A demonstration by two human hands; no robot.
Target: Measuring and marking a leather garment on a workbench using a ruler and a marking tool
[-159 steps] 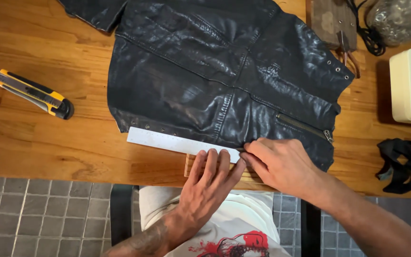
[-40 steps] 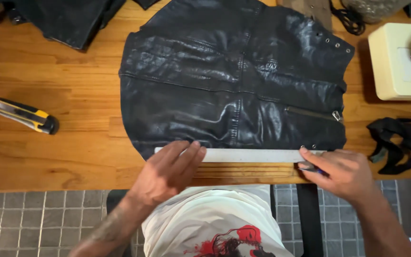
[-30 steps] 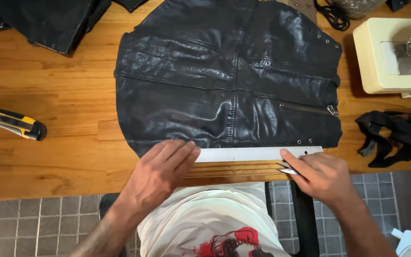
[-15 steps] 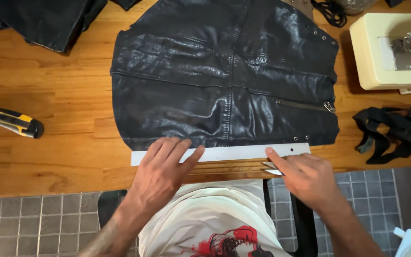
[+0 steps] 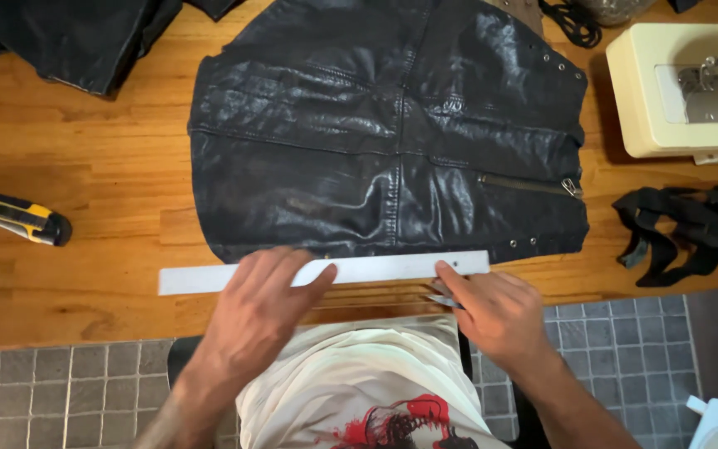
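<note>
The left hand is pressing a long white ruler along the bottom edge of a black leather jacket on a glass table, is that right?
Not quite: the table is wood, not glass, as the head view shows. The left hand does press the long white ruler along the bottom edge of the black leather jacket.

Flat white ruler (image 5: 392, 268) along black leather jacket (image 5: 392, 141) hem.

The left hand (image 5: 259, 303) covers part of the ruler (image 5: 392, 266); the picture's edge cuts off the sewing machine (image 5: 675, 91).
</note>
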